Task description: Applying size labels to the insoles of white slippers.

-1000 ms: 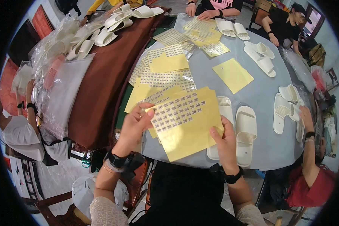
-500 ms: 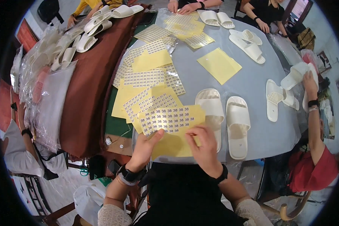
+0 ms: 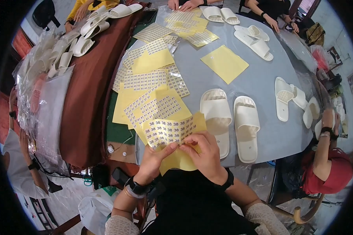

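My left hand (image 3: 155, 158) grips a yellow sheet of small printed number stickers (image 3: 166, 129) by its lower left side, thumb on top. The sheet bows between my hands, above the near table edge. My right hand (image 3: 204, 152) pinches at the lowest sticker row, thumb and forefinger together; whether a sticker is lifting there is too small to tell. Just beyond my right hand lie a cream slide slipper (image 3: 216, 111) and its mate (image 3: 247, 125), side by side with toes pointing away. My right hand and the sheet partly cover the area beside the left slipper.
More sticker sheets (image 3: 147, 82) overlap on the table's left side. A mostly bare yellow sheet (image 3: 224, 64) lies farther off. Other slippers (image 3: 283, 100) stand right and far. Plastic-bagged slippers (image 3: 47, 58) cover a brown cloth-topped table (image 3: 88, 94) at left. Co-workers sit around, one in red (image 3: 333, 172).
My right hand has moved left onto the stickers, and the sheet has bent. At right, the co-worker in red has lowered their hand and the slippers. The view has shifted slightly.
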Demonstrator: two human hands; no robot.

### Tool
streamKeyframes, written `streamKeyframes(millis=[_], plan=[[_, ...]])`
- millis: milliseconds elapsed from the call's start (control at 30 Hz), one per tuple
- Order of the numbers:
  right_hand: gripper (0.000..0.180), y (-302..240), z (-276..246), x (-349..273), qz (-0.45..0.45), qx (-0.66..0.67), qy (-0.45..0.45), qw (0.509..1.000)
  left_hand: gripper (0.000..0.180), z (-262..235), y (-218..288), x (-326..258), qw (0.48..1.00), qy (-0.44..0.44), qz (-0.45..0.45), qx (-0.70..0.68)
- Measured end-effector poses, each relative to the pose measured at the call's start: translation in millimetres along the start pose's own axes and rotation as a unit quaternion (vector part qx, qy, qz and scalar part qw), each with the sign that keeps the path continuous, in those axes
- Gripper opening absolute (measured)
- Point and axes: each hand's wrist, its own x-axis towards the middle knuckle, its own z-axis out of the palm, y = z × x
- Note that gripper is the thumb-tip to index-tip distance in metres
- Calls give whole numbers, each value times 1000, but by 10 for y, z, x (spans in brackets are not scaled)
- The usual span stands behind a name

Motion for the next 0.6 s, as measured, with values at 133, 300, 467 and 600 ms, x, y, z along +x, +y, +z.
streamKeyframes(millis=[133,300,467,600], plan=[[22,4,11,-17,-40,-27,10,999,37,21,-5,-26,1000,29,5,4],[20,25,10,-38,1,3,-11,1000,36,36,-32,-18,999,30,21,13],[22,28,11,-49,31,38,-18,999,36,30,-67,-19,999,33,14,11],[24,31,4,-35,-8,40,-22,999,36,15,-69,-46,999,35,28,29]])
